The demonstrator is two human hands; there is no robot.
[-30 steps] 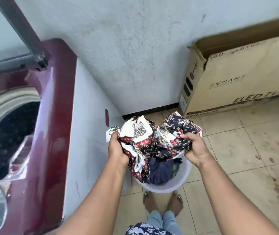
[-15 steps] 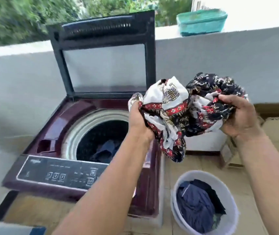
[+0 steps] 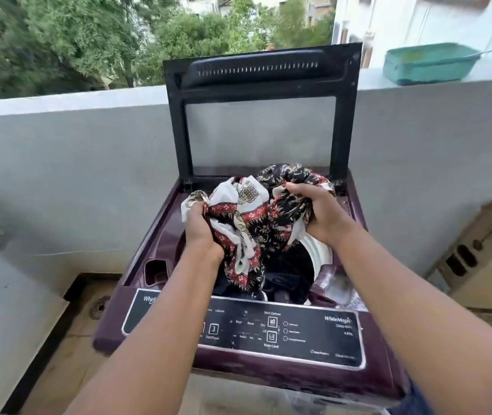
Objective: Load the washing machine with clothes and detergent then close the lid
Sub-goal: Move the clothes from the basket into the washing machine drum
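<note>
Fingers [image 3: 298, 190] of both hands squeeze the bunched cloth [image 3: 247, 217] over the open washer [image 3: 155, 322] mid-frame, so dropping it, soap and lid [image 3: 264, 73] seem left.

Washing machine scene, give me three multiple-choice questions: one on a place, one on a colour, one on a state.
1. Where is the patterned cloth?
A. over the drum
B. on the floor
C. on the wall ledge

2. What colour is the tub on the ledge?
A. red
B. green
C. yellow

3. How is the lid?
A. shut
B. taken off
C. raised

Answers:
1 A, the left hand and right hand hold it above the opening.
2 B, it looks teal green.
3 C, it stands upright behind the drum.
</note>
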